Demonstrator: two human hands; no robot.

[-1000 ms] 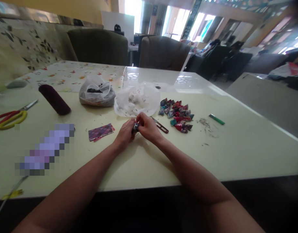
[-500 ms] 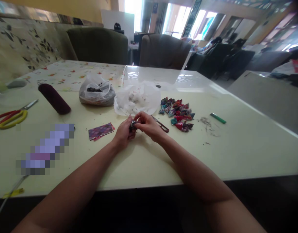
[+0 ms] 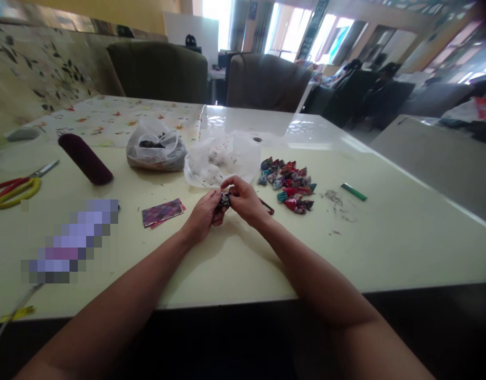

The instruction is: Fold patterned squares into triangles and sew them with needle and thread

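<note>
In the head view, the left hand (image 3: 204, 212) and the right hand (image 3: 244, 199) meet just above the pale worktop (image 3: 385, 237), both pinching one small patterned fabric piece (image 3: 224, 200) between their fingertips. Just behind the hands lies a white plastic bag (image 3: 223, 158), with a grey bag (image 3: 156, 150) to its left. A heap of folded fabric pieces (image 3: 288, 184) sits near the right hand, flat fabric squares (image 3: 162, 212) near the left, and scissors (image 3: 15, 188) well apart at the left edge.
</note>
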